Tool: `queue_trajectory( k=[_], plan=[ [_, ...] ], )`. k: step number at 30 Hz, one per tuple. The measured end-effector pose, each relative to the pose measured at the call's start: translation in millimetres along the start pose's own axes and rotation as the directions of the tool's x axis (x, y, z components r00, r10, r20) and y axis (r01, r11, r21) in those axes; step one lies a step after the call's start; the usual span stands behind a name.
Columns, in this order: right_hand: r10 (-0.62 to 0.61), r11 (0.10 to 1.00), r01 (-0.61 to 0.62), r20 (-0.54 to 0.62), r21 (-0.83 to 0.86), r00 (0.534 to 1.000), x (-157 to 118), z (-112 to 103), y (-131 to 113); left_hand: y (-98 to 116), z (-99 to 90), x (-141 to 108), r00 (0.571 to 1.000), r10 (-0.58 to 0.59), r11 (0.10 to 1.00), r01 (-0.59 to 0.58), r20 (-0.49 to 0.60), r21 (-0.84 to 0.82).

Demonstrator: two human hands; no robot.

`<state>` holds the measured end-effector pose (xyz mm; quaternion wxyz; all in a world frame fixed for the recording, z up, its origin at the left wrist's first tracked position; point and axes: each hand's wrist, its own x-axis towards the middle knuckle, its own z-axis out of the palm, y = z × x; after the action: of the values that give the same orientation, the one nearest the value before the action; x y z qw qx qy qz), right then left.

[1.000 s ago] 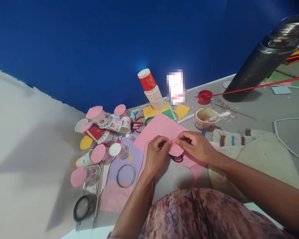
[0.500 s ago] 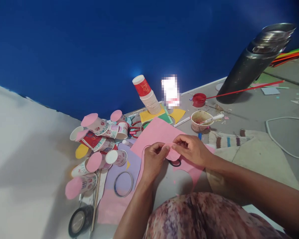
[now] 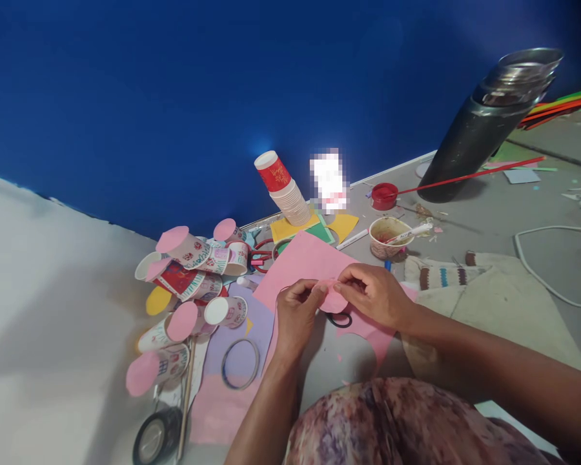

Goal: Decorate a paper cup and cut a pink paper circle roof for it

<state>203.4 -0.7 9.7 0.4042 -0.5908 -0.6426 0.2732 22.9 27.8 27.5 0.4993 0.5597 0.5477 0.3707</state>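
Between both hands is a small rounded pink paper piece [image 3: 334, 301]. My left hand [image 3: 297, 313] pinches its left edge with thumb and fingers. On the other side, my right hand [image 3: 375, 297] grips the upper right edge the same way. A large pink sheet [image 3: 303, 261] lies behind and under the hands. Just below the held piece a black scissor handle loop [image 3: 339, 320] shows; the rest of the scissors is hidden. Pink paper with a curved cut edge [image 3: 375, 332] lies beneath my right hand.
Decorated paper cups [image 3: 181, 320] crowd the left, near a tape ring [image 3: 241, 363] and black tape roll [image 3: 157, 436]. Behind stand stacked cups [image 3: 283, 187]. A paint cup [image 3: 388, 237], red pot [image 3: 384, 196], dark flask [image 3: 484, 129] and cloth [image 3: 498, 316] are to the right.
The view has shifted slightly. Both hands still hold the small pink piece, which is tilted a little differently, with its upper edge bent between the fingers.
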Motion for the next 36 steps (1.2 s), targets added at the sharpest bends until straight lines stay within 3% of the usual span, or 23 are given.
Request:
queue_trajectory(
  k=[4,9,15,22,26,28,29,30,31,33,34,36],
  plan=[
    [-0.073,0.997,0.072,-0.047,-0.022,0.996,-2.5,2.3,0.5,-0.4,-0.4,-0.3,1.0,0.001,1.0,-0.001,0.003,0.0],
    [-0.051,0.999,0.053,-0.095,0.015,0.994,-1.0,2.7,3.4,-1.1,-0.3,0.6,1.0,0.001,1.0,-0.001,0.012,0.026],
    [-0.062,0.994,0.073,-0.13,0.08,0.99,2.1,-2.0,1.5,-7.4,1.3,2.7,0.985,-0.155,0.973,0.166,0.078,-0.159],
    [-0.234,0.963,0.239,-0.055,0.123,0.971,4.0,-2.3,-2.9,-9.0,-2.2,4.9,0.992,-0.119,0.968,0.124,0.036,-0.217],
    [-0.309,0.95,0.312,0.123,-0.009,0.943,8.4,-32.1,-21.4,-5.9,-5.5,6.0,0.993,-0.112,0.968,0.118,0.038,-0.221],
    [-0.241,0.952,0.268,0.177,-0.146,0.954,10.2,-58.9,-30.8,-3.3,-7.1,5.7,0.995,-0.094,0.977,0.099,0.037,-0.187],
    [-0.182,0.96,0.202,0.117,-0.192,0.976,10.9,-73.9,-32.9,-1.9,-7.9,5.3,0.996,-0.079,0.982,0.084,0.04,-0.168],
    [-0.127,0.968,0.127,0.012,-0.215,0.992,11.6,-89.2,-32.3,-0.6,-8.6,4.8,0.997,-0.067,0.986,0.072,0.042,-0.151],
    [-0.077,0.971,0.036,-0.164,-0.235,0.984,12.3,-104.0,-28.6,0.6,-9.2,4.2,0.998,-0.056,0.989,0.062,0.042,-0.138],
    [-0.011,0.94,-0.147,-0.455,-0.309,0.89,13.3,-129.5,-12.0,2.3,-10.0,3.0,0.998,-0.042,0.992,0.046,0.04,-0.115],
    [0.02,0.903,-0.231,-0.502,-0.362,0.865,13.5,-139.0,-0.2,2.7,-10.0,2.6,0.999,-0.035,0.993,0.039,0.041,-0.108],
    [0.126,0.841,-0.327,-0.43,-0.432,0.894,12.8,-150.2,24.6,3.0,-9.1,2.2,0.998,-0.022,0.993,0.028,0.05,-0.111]
  ],
)
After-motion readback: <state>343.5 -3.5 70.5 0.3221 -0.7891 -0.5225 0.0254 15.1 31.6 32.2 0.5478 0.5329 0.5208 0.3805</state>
